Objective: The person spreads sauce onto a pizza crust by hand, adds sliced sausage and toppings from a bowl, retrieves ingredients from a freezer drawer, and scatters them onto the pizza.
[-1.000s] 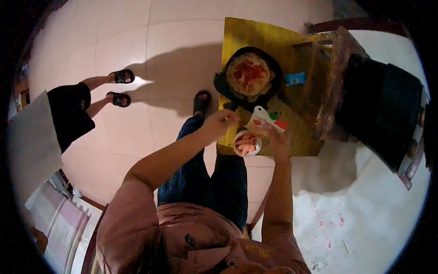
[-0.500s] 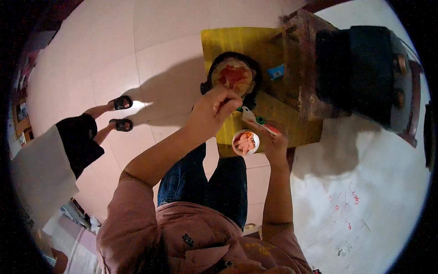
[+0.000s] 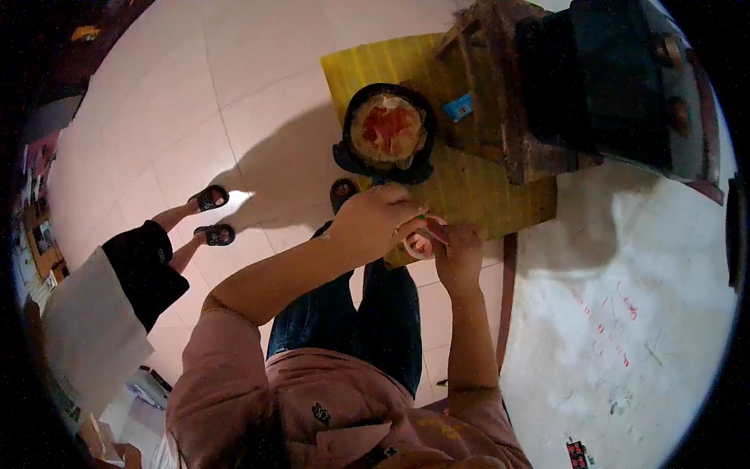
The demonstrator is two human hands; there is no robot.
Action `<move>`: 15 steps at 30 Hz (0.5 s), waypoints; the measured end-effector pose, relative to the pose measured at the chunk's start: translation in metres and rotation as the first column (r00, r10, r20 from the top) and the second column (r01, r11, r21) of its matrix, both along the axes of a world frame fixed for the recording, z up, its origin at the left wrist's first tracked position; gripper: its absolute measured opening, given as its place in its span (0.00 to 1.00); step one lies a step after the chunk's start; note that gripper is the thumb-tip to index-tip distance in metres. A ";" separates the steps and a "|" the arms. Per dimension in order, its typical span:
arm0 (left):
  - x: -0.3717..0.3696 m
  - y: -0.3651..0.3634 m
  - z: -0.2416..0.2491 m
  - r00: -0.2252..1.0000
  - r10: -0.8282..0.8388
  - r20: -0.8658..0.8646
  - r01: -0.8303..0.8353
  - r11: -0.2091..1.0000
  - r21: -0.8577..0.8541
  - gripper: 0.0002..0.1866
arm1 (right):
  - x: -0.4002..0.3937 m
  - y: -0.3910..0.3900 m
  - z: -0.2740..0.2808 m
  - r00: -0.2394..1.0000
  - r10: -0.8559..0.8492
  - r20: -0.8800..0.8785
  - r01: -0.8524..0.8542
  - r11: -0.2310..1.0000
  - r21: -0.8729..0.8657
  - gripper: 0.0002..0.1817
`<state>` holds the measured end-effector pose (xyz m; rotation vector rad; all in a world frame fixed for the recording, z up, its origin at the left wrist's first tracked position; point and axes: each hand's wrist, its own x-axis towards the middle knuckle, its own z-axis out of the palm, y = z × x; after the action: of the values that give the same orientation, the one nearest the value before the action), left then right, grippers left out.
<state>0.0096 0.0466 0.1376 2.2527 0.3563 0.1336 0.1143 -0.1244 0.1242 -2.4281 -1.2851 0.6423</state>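
Left hand (image 3: pixel 375 223) reaches over the small bowl (image 3: pixel 418 247), fingers curled around something I can't identify, probably to work above it. Right hand (image 3: pixel 459 254) steadies the bowl's near side; grip unclear. Bowl sits at the yellow worktop's (image 3: pixel 484 195) near edge, just this side of the pan (image 3: pixel 387 133).

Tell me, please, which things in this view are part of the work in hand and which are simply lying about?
In hand:
left hand, over the small white bowl
right hand, at the bowl's other side
black pan of sauce-topped food on the yellow board

Lying about:
blue packet
dark rusty machine
another person's sandalled feet
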 end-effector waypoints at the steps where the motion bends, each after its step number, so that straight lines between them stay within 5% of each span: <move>1: 0.000 -0.003 -0.003 1.000 -0.007 0.015 0.006 0.999 0.047 0.11 | -0.001 -0.004 -0.003 1.000 0.013 0.023 -0.012 0.999 -0.035 0.15; 7: 0.006 -0.027 0.004 0.970 -0.113 0.217 0.116 0.993 0.002 0.12 | 0.005 -0.040 -0.024 0.999 -0.004 -0.044 0.010 0.990 0.141 0.15; 9: 0.013 -0.038 0.014 0.964 0.042 0.261 -0.069 0.993 0.096 0.13 | 0.012 -0.046 -0.023 0.999 0.017 -0.044 -0.009 0.983 0.185 0.15; 11: 0.015 -0.046 0.027 0.986 0.121 0.111 -0.135 0.982 0.129 0.15 | 0.018 -0.050 -0.018 0.998 0.023 -0.053 -0.012 0.981 0.193 0.15; 13: 0.015 -0.053 0.038 0.961 0.115 -0.251 -0.094 0.991 0.092 0.16 | 0.024 -0.054 -0.018 0.999 0.040 -0.014 -0.036 0.972 0.232 0.15; 15: 0.022 -0.065 0.029 0.968 0.118 -0.223 -0.095 0.989 0.111 0.15 | 0.030 -0.059 -0.021 0.998 0.056 0.031 -0.061 0.973 0.223 0.14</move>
<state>0.0320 -0.0188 0.1664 2.3540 0.6069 -0.0546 0.1445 -0.1829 0.1037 -2.2291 -1.3639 0.4565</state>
